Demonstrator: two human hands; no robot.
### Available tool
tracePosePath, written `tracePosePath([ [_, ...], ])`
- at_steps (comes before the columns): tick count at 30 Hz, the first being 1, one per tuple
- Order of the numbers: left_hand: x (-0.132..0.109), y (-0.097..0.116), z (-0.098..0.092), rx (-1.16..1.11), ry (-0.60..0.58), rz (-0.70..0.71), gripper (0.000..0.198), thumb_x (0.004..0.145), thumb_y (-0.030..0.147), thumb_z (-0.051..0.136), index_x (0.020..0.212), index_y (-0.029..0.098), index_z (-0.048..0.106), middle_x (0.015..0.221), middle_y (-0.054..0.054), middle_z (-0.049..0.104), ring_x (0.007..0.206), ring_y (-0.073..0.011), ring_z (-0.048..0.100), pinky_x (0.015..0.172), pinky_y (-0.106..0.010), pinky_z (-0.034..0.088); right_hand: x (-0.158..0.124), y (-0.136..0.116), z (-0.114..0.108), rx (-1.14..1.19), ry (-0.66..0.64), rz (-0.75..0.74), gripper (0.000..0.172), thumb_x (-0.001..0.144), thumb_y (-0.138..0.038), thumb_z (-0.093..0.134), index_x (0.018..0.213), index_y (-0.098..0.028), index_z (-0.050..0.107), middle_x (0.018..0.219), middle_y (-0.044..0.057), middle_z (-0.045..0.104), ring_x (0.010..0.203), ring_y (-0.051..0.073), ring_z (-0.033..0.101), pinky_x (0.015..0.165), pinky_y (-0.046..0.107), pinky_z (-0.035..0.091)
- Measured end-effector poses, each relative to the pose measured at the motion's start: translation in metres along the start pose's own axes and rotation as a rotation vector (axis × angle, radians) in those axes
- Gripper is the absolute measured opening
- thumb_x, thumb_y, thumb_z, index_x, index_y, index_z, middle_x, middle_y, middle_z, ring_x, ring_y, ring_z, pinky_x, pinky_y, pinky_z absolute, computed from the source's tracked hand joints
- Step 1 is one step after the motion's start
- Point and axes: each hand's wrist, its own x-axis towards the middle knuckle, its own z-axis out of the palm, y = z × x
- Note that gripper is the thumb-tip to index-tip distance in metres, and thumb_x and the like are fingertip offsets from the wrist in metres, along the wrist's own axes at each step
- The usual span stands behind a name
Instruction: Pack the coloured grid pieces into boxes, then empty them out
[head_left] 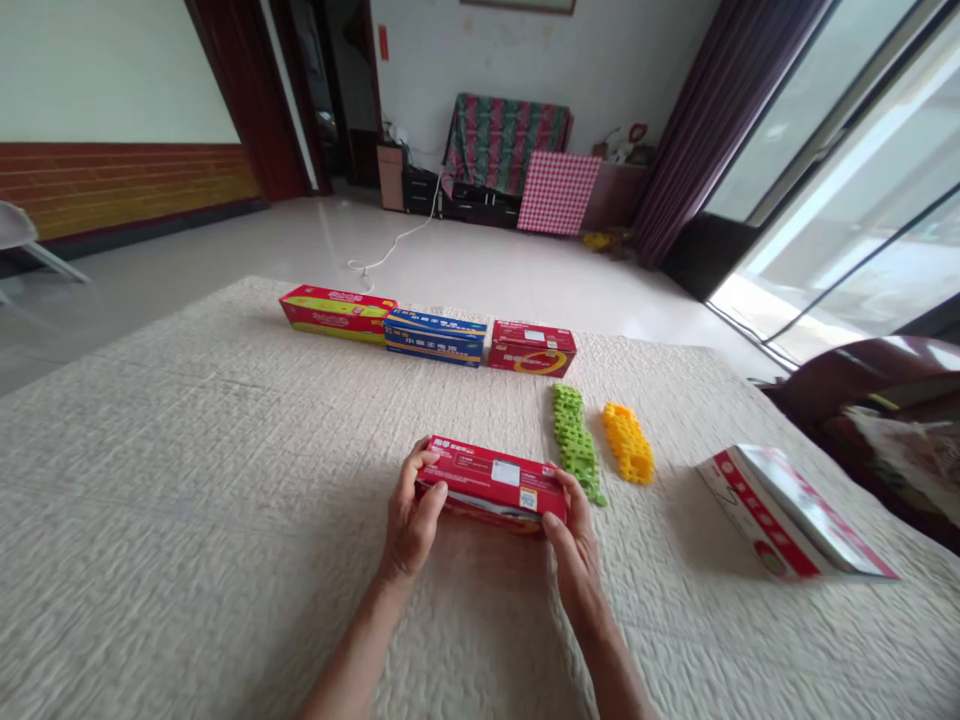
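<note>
Between your left hand (411, 510) and your right hand (574, 555) is a long red carton (491, 483), and both hands are closed around its short ends, so you are grasping it, not resting beside it. It sits slightly askew across your body, its printed white label facing up. You cannot tell from this view whether its underside touches the cream quilted cover (225, 480) below.

Just past your right hand lies a green lattice-shaped plastic strip (575, 443), its near end almost at your fingers. Next to it, farther right, is a shorter yellow plastic piece (628, 443) with holes through it; the two lie apart. Well off to your right, a red-and-white carton (795, 515) lies on the cover, its pale face angled upward.

Straight ahead of your hands, three more cartons stand in a row along the far side of the cover: a red-and-yellow one (337, 313), a blue one (435, 338) and a red one (532, 349). Beyond them, a white cord (394, 245) trails across the tiled floor.
</note>
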Motion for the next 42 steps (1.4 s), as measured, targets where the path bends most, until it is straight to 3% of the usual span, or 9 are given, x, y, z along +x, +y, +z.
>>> tracePosePath([
  [8,0.024,-0.010,0.002,0.007,0.013,-0.063,0.038,0.089,0.034,0.054,0.126,0.026,0.055,0.147,-0.006,0.047,0.141,-0.0267,0.037,0.119,-0.047,0.025,0.033,0.006,0.015,0.004,0.030,-0.047,0.050,0.093,-0.042,0.051,0.141,-0.031,0.044,0.147,0.003,0.048,0.134,0.026,0.045,0.113,0.044,0.034],
  [17,0.030,-0.019,-0.004,-0.089,-0.091,-0.102,0.047,0.085,0.033,0.056,0.131,0.027,0.051,0.153,-0.003,0.041,0.147,-0.0270,0.028,0.122,-0.045,0.022,0.036,0.011,0.011,0.014,-0.012,-0.064,0.055,0.092,-0.040,0.050,0.145,-0.030,0.040,0.149,0.003,0.047,0.135,0.028,0.045,0.112,0.046,0.035],
  [22,0.029,-0.017,-0.003,-0.173,-0.121,-0.131,0.049,0.084,0.030,0.057,0.132,0.028,0.050,0.155,-0.002,0.040,0.147,-0.0262,0.028,0.121,-0.044,0.023,0.039,0.011,0.008,0.078,-0.069,-0.059,0.062,0.088,-0.037,0.052,0.148,-0.032,0.036,0.154,0.002,0.041,0.140,0.029,0.039,0.115,0.048,0.030],
  [27,0.029,-0.016,-0.004,-0.205,-0.140,-0.175,0.055,0.082,0.025,0.055,0.136,0.029,0.048,0.157,-0.001,0.037,0.148,-0.0259,0.025,0.122,-0.046,0.020,0.041,0.012,0.009,0.168,-0.117,-0.017,0.071,0.082,-0.030,0.052,0.150,-0.034,0.032,0.157,0.000,0.036,0.138,0.030,0.043,0.110,0.048,0.039],
  [31,0.030,-0.014,-0.005,-0.189,-0.132,-0.183,0.061,0.077,0.024,0.055,0.138,0.027,0.047,0.156,-0.002,0.039,0.146,-0.0279,0.029,0.120,-0.046,0.027,0.041,0.011,0.011,0.179,-0.088,0.009,0.077,0.075,-0.022,0.047,0.150,-0.033,0.031,0.158,0.000,0.035,0.139,0.029,0.042,0.109,0.049,0.040],
  [37,0.031,-0.008,-0.005,-0.174,-0.141,-0.225,0.070,0.073,0.024,0.054,0.143,0.026,0.043,0.148,-0.004,0.050,0.131,-0.0286,0.051,0.107,-0.043,0.045,0.043,0.007,0.011,0.188,-0.090,0.057,0.084,0.069,-0.017,0.045,0.150,-0.033,0.032,0.158,-0.002,0.034,0.136,0.029,0.045,0.107,0.048,0.044],
  [42,0.032,-0.009,-0.006,-0.153,-0.136,-0.200,0.068,0.073,0.022,0.053,0.140,0.027,0.046,0.153,-0.003,0.044,0.138,-0.0288,0.043,0.114,-0.045,0.037,0.041,0.009,0.013,0.123,-0.070,0.006,0.083,0.072,-0.017,0.043,0.152,-0.032,0.028,0.159,-0.002,0.034,0.142,0.028,0.037,0.110,0.049,0.041],
])
